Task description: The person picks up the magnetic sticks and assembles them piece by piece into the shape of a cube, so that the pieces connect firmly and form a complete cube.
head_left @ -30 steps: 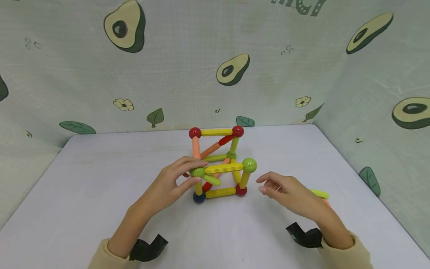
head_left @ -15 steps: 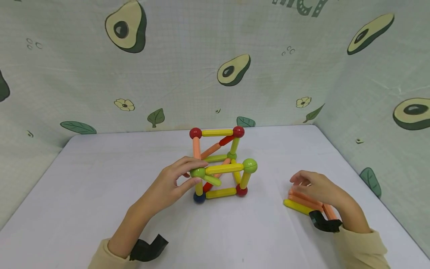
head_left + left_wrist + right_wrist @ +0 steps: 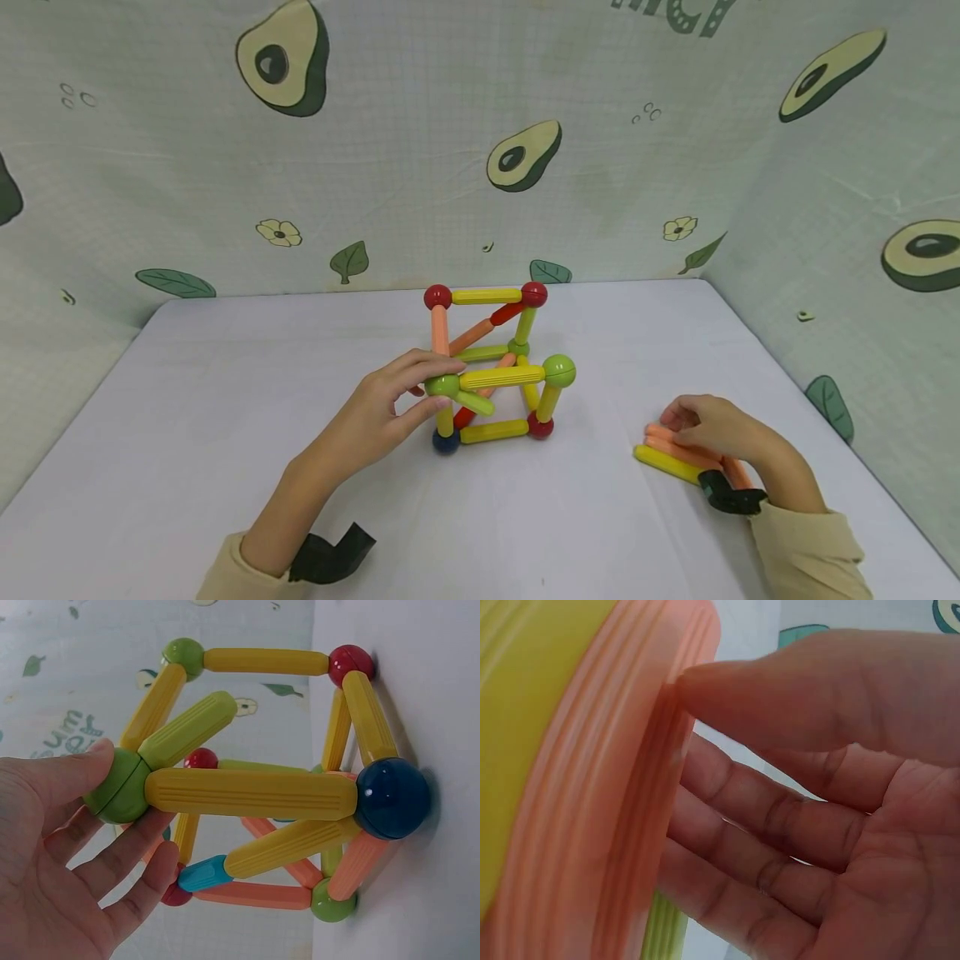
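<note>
My left hand [image 3: 382, 404] pinches a green ball [image 3: 120, 785] at the upper near left corner of a boxy frame built of coloured rods and balls. A short-looking light green rod [image 3: 189, 729] and a yellow rod [image 3: 502, 377] stick out from that ball. Below it a yellow rod runs down to a dark blue ball [image 3: 393, 798]. On the right, my right hand [image 3: 723, 429] is at a small pile of rods. Its thumb and fingers pinch an orange rod [image 3: 649, 780]; the fingertips are hidden behind it.
Beside the right hand lie a yellow rod [image 3: 666, 463] and more orange rods [image 3: 737, 473]; a green rod [image 3: 664, 926] shows behind. The frame's other corners hold red balls [image 3: 534, 294] and green balls [image 3: 559, 371]. A patterned cloth [image 3: 420, 125] hangs behind the white table [image 3: 225, 367].
My right hand has moved right, away from the frame, to the rod pile, and its thumb and fingers have come together on an orange rod. The left hand has stayed on the green ball.
</note>
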Demonstrator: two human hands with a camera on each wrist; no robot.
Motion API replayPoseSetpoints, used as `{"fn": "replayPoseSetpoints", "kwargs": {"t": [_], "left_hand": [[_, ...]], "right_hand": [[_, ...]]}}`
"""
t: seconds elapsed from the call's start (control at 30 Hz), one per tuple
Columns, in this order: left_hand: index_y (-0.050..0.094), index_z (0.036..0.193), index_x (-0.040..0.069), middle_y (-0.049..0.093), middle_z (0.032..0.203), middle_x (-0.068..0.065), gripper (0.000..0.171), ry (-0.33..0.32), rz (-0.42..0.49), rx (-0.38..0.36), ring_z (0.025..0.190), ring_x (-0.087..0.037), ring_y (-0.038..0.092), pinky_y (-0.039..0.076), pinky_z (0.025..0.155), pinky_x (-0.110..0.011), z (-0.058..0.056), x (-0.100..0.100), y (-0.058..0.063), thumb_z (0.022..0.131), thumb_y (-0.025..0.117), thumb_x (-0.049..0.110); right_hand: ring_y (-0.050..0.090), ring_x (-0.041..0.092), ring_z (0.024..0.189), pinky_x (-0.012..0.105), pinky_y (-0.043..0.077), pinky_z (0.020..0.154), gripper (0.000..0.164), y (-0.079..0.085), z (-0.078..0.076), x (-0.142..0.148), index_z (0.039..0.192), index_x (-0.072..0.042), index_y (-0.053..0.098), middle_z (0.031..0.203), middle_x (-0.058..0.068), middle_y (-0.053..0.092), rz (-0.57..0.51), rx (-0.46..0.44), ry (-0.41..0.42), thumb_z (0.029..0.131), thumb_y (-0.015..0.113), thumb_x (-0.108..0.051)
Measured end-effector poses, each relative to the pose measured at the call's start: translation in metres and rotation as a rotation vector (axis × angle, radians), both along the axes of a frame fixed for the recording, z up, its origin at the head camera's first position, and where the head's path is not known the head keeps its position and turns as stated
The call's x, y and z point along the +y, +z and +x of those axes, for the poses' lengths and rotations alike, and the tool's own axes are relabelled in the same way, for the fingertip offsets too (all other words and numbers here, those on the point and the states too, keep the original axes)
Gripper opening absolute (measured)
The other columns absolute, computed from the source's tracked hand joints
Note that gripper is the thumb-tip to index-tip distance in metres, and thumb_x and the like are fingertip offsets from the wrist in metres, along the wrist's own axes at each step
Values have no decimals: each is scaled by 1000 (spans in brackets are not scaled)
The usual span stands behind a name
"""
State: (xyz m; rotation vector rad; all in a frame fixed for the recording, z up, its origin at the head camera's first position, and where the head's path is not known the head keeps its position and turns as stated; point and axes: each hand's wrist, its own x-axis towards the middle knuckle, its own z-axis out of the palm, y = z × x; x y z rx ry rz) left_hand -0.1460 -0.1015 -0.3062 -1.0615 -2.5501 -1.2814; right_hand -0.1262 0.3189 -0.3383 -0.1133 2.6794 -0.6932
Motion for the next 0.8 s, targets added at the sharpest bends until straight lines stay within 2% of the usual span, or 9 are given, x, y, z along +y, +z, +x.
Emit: {"fn": "replayPoseSetpoints", "kwargs": {"t": [0.13, 0.27, 0.5, 0.8], "left_hand": [[58, 125, 19, 59, 117, 5, 43, 0, 1, 2, 97, -7, 54, 53, 78, -27, 0, 0, 0, 83, 69, 16], [58, 125, 18, 59, 116, 5, 43, 1, 0, 9, 96, -7, 54, 52, 78, -23, 0, 0, -1, 83, 69, 16], [59, 124, 18, 59, 117, 5, 43, 6, -4, -3, 97, -8, 54, 53, 78, -26, 0, 0, 1, 83, 70, 16], [59, 124, 19, 59, 117, 5, 43, 9, -3, -10, 98, -8, 54, 53, 79, -28, 0, 1, 1, 83, 70, 15]], "right_hand": [[53, 19, 84, 33, 47, 73, 23, -2, 0, 2, 100, 3, 60, 93, 7, 61, -2, -2, 9, 78, 59, -1], [50, 19, 81, 31, 45, 70, 23, -4, -1, 3, 101, 3, 59, 91, 7, 60, -1, -36, -11, 79, 59, -2], [49, 19, 81, 31, 44, 69, 23, -9, -2, 4, 102, 3, 59, 90, 6, 59, 25, -29, -5, 80, 61, -4], [49, 17, 77, 30, 43, 68, 21, -10, 0, 3, 100, 1, 58, 87, 4, 58, 4, -17, 9, 79, 61, -4]]}}
